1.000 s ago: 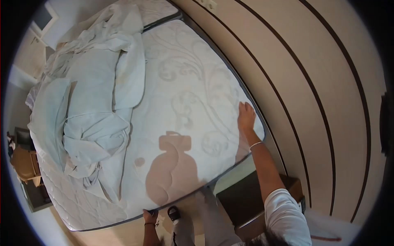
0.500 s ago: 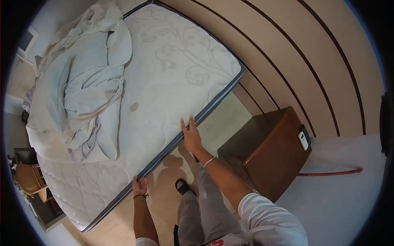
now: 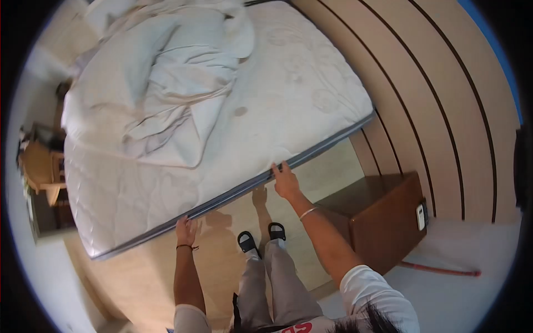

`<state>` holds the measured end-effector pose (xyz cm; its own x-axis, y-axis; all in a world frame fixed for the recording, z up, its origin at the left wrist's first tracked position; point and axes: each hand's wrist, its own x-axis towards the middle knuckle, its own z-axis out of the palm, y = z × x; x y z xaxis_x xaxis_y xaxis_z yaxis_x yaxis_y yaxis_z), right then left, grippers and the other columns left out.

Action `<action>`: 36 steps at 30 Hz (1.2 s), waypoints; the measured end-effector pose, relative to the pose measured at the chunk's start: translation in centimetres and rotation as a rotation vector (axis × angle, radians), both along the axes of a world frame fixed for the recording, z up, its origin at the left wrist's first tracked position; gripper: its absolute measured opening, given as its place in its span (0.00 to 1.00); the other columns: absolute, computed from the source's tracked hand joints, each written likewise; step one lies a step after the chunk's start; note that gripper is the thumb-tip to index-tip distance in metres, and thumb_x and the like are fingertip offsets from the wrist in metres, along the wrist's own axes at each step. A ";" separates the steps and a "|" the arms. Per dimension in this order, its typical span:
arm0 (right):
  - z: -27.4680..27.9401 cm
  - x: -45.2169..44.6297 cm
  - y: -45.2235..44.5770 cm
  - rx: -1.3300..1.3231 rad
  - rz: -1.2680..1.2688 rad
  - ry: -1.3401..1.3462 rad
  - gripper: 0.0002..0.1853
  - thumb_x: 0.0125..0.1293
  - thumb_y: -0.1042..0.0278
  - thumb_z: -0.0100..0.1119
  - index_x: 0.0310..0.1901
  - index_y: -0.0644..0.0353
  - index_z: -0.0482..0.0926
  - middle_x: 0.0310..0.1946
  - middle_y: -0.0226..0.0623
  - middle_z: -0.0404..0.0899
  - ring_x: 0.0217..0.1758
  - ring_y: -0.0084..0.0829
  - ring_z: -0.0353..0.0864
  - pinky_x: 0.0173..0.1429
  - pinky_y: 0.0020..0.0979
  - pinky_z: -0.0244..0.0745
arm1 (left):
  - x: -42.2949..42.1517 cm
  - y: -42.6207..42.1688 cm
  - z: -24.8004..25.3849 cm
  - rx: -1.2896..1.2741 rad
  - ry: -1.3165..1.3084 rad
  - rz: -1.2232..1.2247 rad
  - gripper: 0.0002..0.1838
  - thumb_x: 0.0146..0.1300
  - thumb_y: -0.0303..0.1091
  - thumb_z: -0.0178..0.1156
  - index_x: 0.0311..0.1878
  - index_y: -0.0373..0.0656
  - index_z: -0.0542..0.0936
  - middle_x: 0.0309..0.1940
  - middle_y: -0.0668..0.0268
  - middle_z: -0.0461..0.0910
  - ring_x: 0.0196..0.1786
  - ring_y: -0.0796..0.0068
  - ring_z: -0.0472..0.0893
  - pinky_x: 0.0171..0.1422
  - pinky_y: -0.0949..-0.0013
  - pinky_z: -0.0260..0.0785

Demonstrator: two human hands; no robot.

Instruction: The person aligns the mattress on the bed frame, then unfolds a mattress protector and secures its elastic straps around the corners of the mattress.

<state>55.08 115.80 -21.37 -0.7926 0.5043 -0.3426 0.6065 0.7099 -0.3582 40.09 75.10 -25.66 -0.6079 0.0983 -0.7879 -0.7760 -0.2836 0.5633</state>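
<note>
A white quilted mattress [image 3: 277, 122] with dark blue-grey edging lies in front of me. My left hand [image 3: 187, 231] holds its near edge at the left, with the fingers at the border and some hidden beneath it. Farther right, my right hand [image 3: 285, 181] grips the same edge, two fingers spread over the top and the thumb out of sight. A crumpled pale sheet [image 3: 191, 66] is heaped on the mattress, away from both hands.
A brown wooden bedside cabinet [image 3: 383, 227] stands at the right, with a white remote [image 3: 420, 217] on it. A slatted wooden headboard panel [image 3: 438, 111] runs along the right. A wooden chair [image 3: 41, 166] is at far left. My sandalled feet [image 3: 248, 242] stand on the pale floor [image 3: 144, 277].
The view has turned, so the mattress and cabinet sit farther right and both my feet show. My hands remain at the mattress edge, and the left hand's fingers look more extended.
</note>
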 end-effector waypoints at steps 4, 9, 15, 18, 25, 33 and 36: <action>-1.3 -4.5 -2.0 -0.163 0.102 0.057 0.33 0.49 0.73 0.59 0.61 0.55 0.63 0.53 0.53 0.63 0.52 0.52 0.70 0.54 0.42 0.71 | -1.8 -8.8 -6.3 -0.695 1.039 -0.672 0.11 0.55 0.31 0.62 0.40 0.46 0.73 0.41 0.66 0.72 0.49 0.73 0.70 0.51 0.61 0.70; 1.6 -13.7 -7.9 -0.028 0.135 -0.016 0.36 0.48 0.71 0.60 0.62 0.58 0.60 0.53 0.57 0.60 0.54 0.54 0.67 0.55 0.45 0.69 | -8.3 -9.1 0.3 -0.838 0.390 -0.436 0.22 0.55 0.37 0.60 0.51 0.36 0.70 0.53 0.51 0.71 0.53 0.52 0.70 0.54 0.55 0.68; -1.6 -23.4 -21.1 0.245 0.333 0.131 0.36 0.48 0.68 0.61 0.61 0.60 0.60 0.57 0.53 0.56 0.60 0.51 0.60 0.59 0.50 0.64 | -17.4 -22.4 -2.5 -1.103 0.030 -0.074 0.31 0.51 0.41 0.59 0.53 0.34 0.58 0.49 0.38 0.67 0.51 0.39 0.70 0.56 0.48 0.64; -1.7 -30.0 -30.1 0.047 0.266 0.153 0.34 0.48 0.66 0.61 0.59 0.59 0.62 0.58 0.50 0.56 0.61 0.54 0.57 0.60 0.52 0.61 | -21.2 -28.0 0.8 -1.154 0.058 -0.092 0.30 0.51 0.37 0.58 0.54 0.39 0.58 0.54 0.36 0.60 0.52 0.38 0.67 0.56 0.45 0.62; 3.5 -40.8 -47.4 -0.008 0.399 -0.175 0.46 0.50 0.50 0.66 0.69 0.42 0.52 0.72 0.43 0.38 0.72 0.59 0.36 0.56 0.75 0.52 | -28.7 -37.0 4.5 -1.506 0.342 -0.435 0.38 0.47 0.35 0.60 0.64 0.50 0.58 0.66 0.48 0.50 0.67 0.43 0.55 0.60 0.40 0.58; 4.3 -43.6 -49.3 -0.018 0.363 -0.296 0.55 0.43 0.50 0.73 0.70 0.38 0.47 0.73 0.41 0.32 0.73 0.62 0.30 0.54 0.78 0.50 | -33.2 -40.3 6.1 -1.396 0.408 -0.746 0.38 0.48 0.40 0.61 0.66 0.53 0.60 0.70 0.61 0.49 0.72 0.53 0.48 0.64 0.37 0.51; 4.2 -44.2 -50.2 -0.015 0.334 -0.334 0.56 0.43 0.48 0.73 0.71 0.41 0.46 0.73 0.43 0.30 0.72 0.63 0.28 0.54 0.79 0.50 | -34.6 -42.6 6.0 -1.362 0.485 -0.709 0.37 0.51 0.41 0.60 0.66 0.52 0.60 0.70 0.64 0.52 0.73 0.59 0.49 0.67 0.38 0.47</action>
<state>10.83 65.56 -17.19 -0.7559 0.2339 -0.6115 0.4298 0.8818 -0.1941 5.46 32.54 -19.62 -0.9530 -0.1230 -0.2769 -0.2081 0.9298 0.3034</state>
